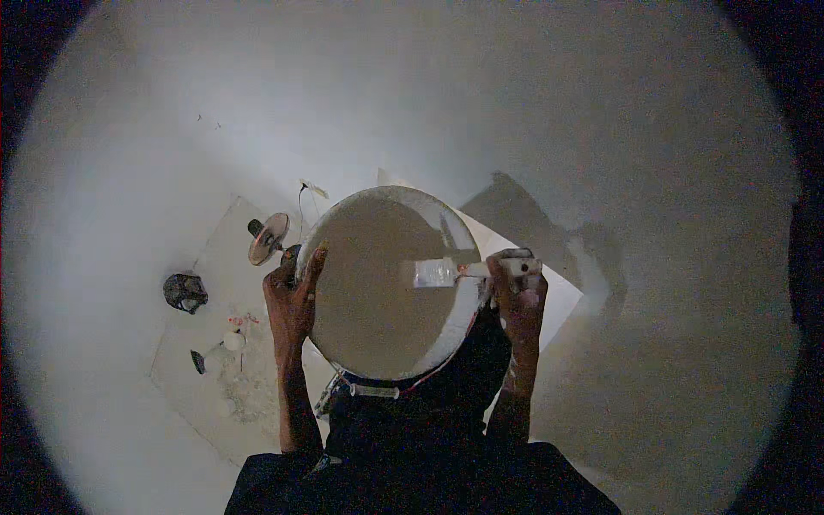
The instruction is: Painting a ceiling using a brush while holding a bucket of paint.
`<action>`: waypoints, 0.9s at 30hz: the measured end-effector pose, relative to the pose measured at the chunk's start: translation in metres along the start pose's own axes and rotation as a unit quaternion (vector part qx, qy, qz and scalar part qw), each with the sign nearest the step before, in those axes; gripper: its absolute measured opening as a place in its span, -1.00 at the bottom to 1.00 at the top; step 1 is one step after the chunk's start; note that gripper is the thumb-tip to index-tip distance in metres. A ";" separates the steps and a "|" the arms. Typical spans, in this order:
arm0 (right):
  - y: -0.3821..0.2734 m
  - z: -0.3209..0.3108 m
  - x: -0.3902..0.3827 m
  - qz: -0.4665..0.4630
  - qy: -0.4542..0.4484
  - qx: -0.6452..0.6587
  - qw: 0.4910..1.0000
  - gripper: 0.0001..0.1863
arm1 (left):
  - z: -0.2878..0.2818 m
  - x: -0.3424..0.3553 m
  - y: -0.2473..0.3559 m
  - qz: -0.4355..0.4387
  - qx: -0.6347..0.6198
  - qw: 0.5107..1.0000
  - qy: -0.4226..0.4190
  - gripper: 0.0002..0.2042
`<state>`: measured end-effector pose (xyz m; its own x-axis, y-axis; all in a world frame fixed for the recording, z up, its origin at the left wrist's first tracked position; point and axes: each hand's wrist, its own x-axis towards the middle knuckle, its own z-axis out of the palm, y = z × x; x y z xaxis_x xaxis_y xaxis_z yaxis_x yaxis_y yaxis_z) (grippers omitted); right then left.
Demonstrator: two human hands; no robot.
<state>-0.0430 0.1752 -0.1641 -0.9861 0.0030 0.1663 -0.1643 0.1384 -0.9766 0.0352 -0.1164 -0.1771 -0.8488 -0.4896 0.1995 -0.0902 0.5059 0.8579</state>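
A round bucket point(369, 283) with a pale, smudged rim is below me, and a smooth grey-brown mass fills its opening. My left hand point(294, 292) grips its left rim, thumb on top and fingers round the outer side. In my right hand point(518, 287), at the right rim, is a flat-bladed tool that looks like a putty knife point(435, 273). Its pale, shiny blade points left over the filling, and the end of its handle, with a hole, sticks out past my fingers. At the near side hangs the bucket's wire handle with a white grip point(374, 391).
Left of the bucket are a round disc with a dark knob point(269, 239), a dark cup-shaped object point(184, 293) and a small dark-ended tool point(199, 360). A pale sheet point(193, 386) lies under them on the floor. A white sheet's corner point(558, 300) shows behind my right hand.
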 end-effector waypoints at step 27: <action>-0.029 0.011 0.125 -0.302 -0.248 -0.135 0.911 -0.72 | 0.001 0.000 0.040 -0.103 0.010 0.995 -0.007 -0.60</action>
<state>-0.1617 0.1608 -0.1169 -0.6199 -0.5925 0.5144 -0.7335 0.2048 -0.6481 0.0306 -0.0956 -0.1434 -0.8189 -0.5737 0.0139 -0.2724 0.4100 0.8705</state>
